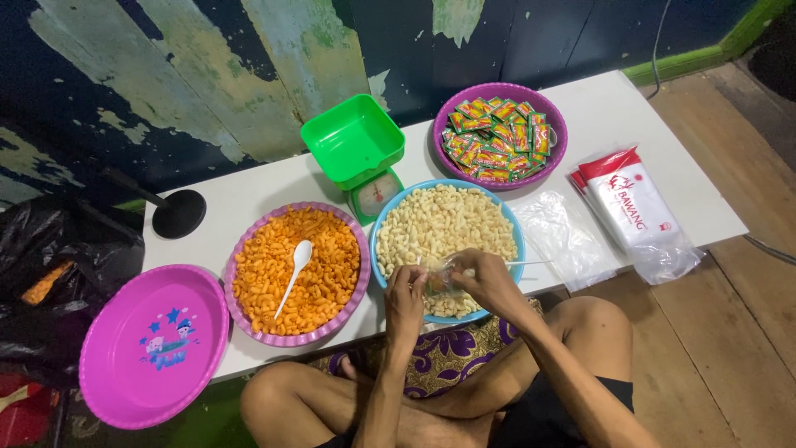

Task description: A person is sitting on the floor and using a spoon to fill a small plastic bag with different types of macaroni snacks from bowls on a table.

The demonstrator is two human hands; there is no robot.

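Small clear bag (437, 280) pinched between both hands' fingers (414, 278) — over blue bowl (383, 217)

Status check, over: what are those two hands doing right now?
Both hands, left and right, grip small clear bag. Held over blue bowl of pale snacks. Nothing in the way.

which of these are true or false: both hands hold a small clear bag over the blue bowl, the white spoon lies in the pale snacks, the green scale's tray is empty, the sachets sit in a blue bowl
1. Both hands, left hand and right hand, hold a small clear bag over the blue bowl. True.
2. The white spoon lies in the pale snacks. False: it lies in the orange snacks in the purple-rimmed bowl.
3. The green scale has an empty tray. True.
4. The green and red sachets sit in a blue bowl. False: they fill a purple basket.
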